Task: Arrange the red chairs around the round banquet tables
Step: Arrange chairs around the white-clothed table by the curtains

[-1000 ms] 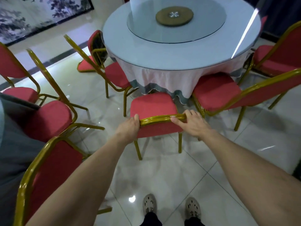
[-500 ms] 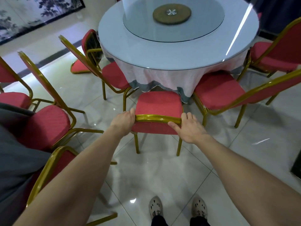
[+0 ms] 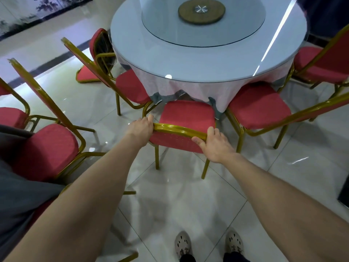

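L hand (image 3: 140,127) curled round left corner of gold top rail (image 3: 177,128); R hand (image 3: 215,146) wrapped over right corner, thumb along rail's near face.

Held red chair (image 3: 188,114) stands at round table (image 3: 207,59), seat front just under tablecloth (image 3: 188,86) hem, slotted betw. left neighbour (image 3: 132,86) and right neighbour (image 3: 258,108). Progress, my read: this side nearly filled, this chair approx. seated. Loose chairs (image 3: 47,148) at left, three or more, not yet placed. Room: gaps tight both sides, frame legs near neighbours' legs, so push straight, no swing. Open tile (image 3: 179,201) behind for stepping back. Loose chairs crowd the left; right side freer.
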